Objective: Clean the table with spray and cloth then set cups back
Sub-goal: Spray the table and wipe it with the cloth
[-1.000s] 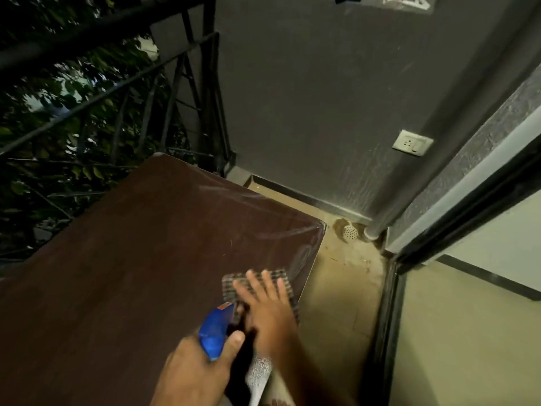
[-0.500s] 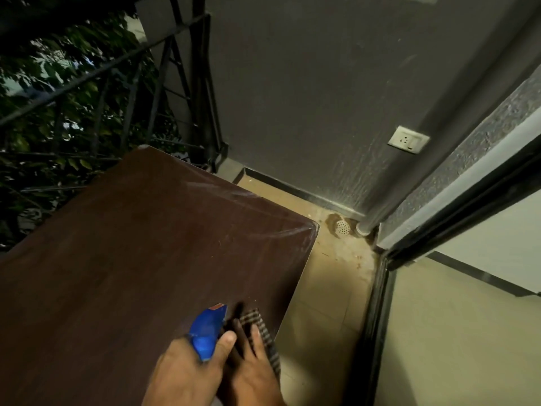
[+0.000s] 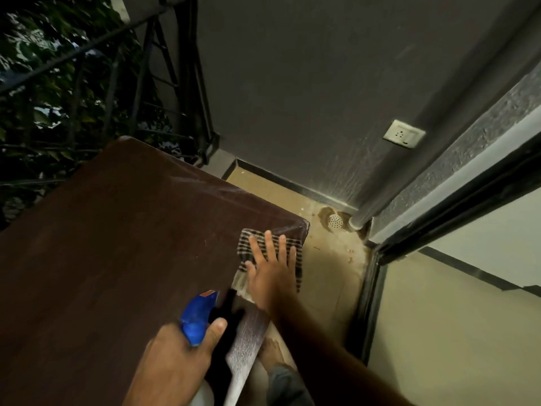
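Note:
A dark brown table (image 3: 117,244) fills the left and middle of the view. My right hand (image 3: 270,271) lies flat with fingers spread on a checked cloth (image 3: 244,247), pressing it onto the table near its far right corner. My left hand (image 3: 172,364) grips a spray bottle with a blue trigger head (image 3: 196,315) above the table's near right edge. A wet streak shines along the right edge of the table under the bottle. No cups are in view.
A black metal railing (image 3: 181,92) with foliage behind it borders the table's far side. A grey wall with a socket (image 3: 403,137) stands ahead. The beige floor (image 3: 330,273) has a drain (image 3: 335,221) in the corner. A dark door frame (image 3: 377,259) runs on the right. My foot (image 3: 270,351) stands by the table.
My right hand has pushed the cloth away from me toward the table's far right corner, after pulling it close half a second ago. My left hand keeps hold of the spray bottle.

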{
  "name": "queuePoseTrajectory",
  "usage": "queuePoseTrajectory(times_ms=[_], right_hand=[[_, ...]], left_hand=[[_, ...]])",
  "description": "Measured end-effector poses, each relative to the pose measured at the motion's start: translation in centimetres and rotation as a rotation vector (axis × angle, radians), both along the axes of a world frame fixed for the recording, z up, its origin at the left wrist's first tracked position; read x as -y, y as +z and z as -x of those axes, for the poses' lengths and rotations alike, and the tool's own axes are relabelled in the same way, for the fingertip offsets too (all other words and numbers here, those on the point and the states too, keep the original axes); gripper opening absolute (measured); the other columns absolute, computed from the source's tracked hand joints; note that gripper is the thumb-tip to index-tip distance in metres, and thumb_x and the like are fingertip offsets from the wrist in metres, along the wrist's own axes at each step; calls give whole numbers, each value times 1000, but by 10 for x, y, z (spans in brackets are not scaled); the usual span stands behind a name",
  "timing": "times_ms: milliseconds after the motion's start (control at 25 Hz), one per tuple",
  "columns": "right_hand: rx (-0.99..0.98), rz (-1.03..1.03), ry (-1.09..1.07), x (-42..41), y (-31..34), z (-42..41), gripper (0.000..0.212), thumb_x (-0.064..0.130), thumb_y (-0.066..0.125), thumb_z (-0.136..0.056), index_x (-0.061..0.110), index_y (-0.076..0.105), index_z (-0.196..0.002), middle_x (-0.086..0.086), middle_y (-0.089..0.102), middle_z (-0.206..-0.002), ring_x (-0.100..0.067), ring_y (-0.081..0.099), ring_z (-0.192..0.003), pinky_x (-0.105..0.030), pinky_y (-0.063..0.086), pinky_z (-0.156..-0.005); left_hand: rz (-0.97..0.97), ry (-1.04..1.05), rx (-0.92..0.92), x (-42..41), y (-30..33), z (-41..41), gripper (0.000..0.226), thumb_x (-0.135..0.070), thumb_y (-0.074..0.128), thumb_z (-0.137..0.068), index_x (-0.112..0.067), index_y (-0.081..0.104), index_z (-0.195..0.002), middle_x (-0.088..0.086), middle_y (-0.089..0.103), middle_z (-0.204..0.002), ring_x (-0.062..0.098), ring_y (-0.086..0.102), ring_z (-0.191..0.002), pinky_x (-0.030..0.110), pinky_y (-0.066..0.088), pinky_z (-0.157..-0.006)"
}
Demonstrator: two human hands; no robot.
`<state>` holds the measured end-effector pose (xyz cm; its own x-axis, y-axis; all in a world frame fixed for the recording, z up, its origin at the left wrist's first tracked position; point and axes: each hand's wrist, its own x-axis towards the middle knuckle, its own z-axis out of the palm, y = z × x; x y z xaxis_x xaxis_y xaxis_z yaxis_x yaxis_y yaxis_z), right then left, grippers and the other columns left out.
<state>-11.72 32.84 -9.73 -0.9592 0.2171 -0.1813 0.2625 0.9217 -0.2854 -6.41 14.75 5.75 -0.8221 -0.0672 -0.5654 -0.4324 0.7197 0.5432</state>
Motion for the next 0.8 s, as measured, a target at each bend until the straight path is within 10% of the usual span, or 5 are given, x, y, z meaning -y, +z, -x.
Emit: queuePoseTrajectory(times_ms=[360,800], right_hand=[[-35,-15,381,37,-10,-61,80,56,45,-91,33,13,-161,-4,16,-168,-43,18,-150,-56,8,-116],[11,-8,12,-37,-8,22,76,43,50,-91,33,18,-159,-10,15,-167,-42,6,-152,-62,3,-121]], left_hand=[[-90,-94,-4,-55,0,71,49,-52,69,-81,-8,63,-61,7,64,-52,22,61,-50,29,42,-51],[-37,-130,-68,-70,-7,83,50,-57,67,-80,-9,63,-65,7,66,-56,20,65,-57,30,48,-56]])
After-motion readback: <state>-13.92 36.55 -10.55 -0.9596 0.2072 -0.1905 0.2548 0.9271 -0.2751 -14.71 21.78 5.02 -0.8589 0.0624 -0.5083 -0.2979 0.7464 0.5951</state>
